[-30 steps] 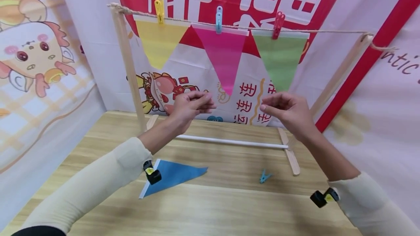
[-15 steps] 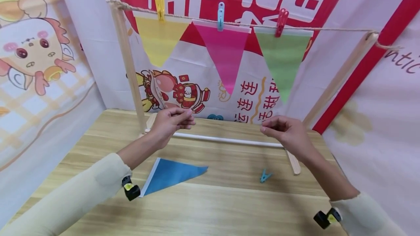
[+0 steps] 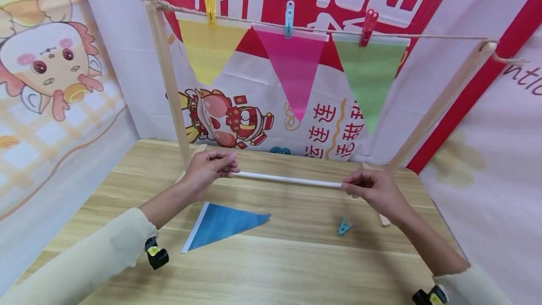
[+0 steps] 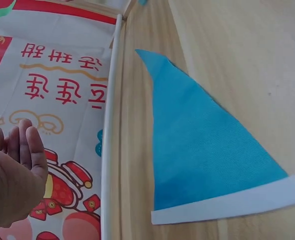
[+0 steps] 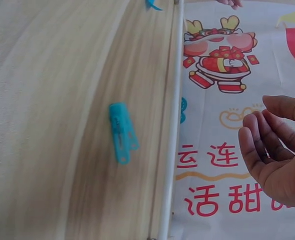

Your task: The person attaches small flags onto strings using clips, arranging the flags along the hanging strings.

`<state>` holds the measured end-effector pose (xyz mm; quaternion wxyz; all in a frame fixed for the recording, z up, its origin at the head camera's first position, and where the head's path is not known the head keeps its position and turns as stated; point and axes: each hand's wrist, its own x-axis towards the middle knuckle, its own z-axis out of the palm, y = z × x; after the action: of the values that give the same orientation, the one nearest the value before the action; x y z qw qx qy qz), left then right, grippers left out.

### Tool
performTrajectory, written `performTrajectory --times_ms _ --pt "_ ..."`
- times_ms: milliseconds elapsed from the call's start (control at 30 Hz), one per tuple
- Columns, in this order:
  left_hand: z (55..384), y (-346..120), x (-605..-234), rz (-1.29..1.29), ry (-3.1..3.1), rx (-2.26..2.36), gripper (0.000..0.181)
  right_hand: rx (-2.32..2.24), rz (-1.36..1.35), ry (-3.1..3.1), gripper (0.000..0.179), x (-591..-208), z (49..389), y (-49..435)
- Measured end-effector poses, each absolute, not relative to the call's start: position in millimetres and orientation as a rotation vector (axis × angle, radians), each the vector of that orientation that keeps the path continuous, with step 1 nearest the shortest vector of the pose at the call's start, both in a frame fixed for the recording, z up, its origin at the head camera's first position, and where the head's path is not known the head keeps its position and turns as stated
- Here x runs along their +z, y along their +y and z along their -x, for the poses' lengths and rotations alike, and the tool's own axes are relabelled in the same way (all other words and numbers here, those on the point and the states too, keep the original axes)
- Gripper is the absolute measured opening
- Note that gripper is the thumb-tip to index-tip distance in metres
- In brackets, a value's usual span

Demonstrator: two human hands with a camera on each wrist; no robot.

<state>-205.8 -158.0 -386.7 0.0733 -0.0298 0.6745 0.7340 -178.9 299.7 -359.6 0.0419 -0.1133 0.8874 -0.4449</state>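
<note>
My left hand hovers before the left post, its fingers loosely bent and holding nothing. The blue pennant lies flat below it, white edge to the left, tip slightly lifted in the left wrist view. My right hand, also loosely bent and holding nothing, is near the right post, above a teal clothespin on the table. From the twine hang a yellow pennant, a pink pennant and a green pennant, held by a yellow clothespin, a light blue clothespin and a red clothespin.
Wooden posts, a left post and a right post, carry the twine. A white rod runs low between them along the back of the wooden table. Printed cloth stands behind.
Both hands have come down from below the hanging pennants; the left also drew leftward, the right slightly rightward. Blue pennant and teal clothespin stay where they lay.
</note>
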Motion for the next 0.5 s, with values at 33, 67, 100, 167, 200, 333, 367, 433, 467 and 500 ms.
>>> performTrajectory --times_ms 33,67,100,167,200,333,367,433,467,500 --pt "204 -160 -387 0.099 2.028 2.191 0.037 -1.354 0.334 2.708 0.023 -361 178 300" --pt "203 -162 -388 0.113 2.028 2.180 0.038 -1.347 0.327 2.700 0.024 -362 178 301" --pt "202 -164 -389 0.124 2.026 2.171 0.039 -1.340 0.328 2.695 0.024 -363 177 301" --pt "199 -168 -391 0.152 2.025 2.152 0.040 -1.325 0.324 2.683 0.024 -366 176 302" --pt "198 -170 -392 0.167 2.020 2.144 0.039 -1.316 0.319 2.675 0.024 -367 176 303" --pt "195 -177 -399 0.232 2.021 2.076 0.043 -1.291 0.283 2.635 0.025 -375 174 305" --pt "194 -178 -400 0.248 2.023 2.059 0.044 -1.290 0.267 2.621 0.025 -377 173 306" --pt "193 -181 -403 0.269 2.031 2.028 0.047 -1.288 0.241 2.598 0.026 -380 173 307" --pt "192 -182 -404 0.276 2.035 2.017 0.048 -1.286 0.236 2.590 0.027 -382 172 307" --pt "192 -183 -406 0.279 2.038 2.013 0.049 -1.289 0.232 2.584 0.027 -383 172 307"
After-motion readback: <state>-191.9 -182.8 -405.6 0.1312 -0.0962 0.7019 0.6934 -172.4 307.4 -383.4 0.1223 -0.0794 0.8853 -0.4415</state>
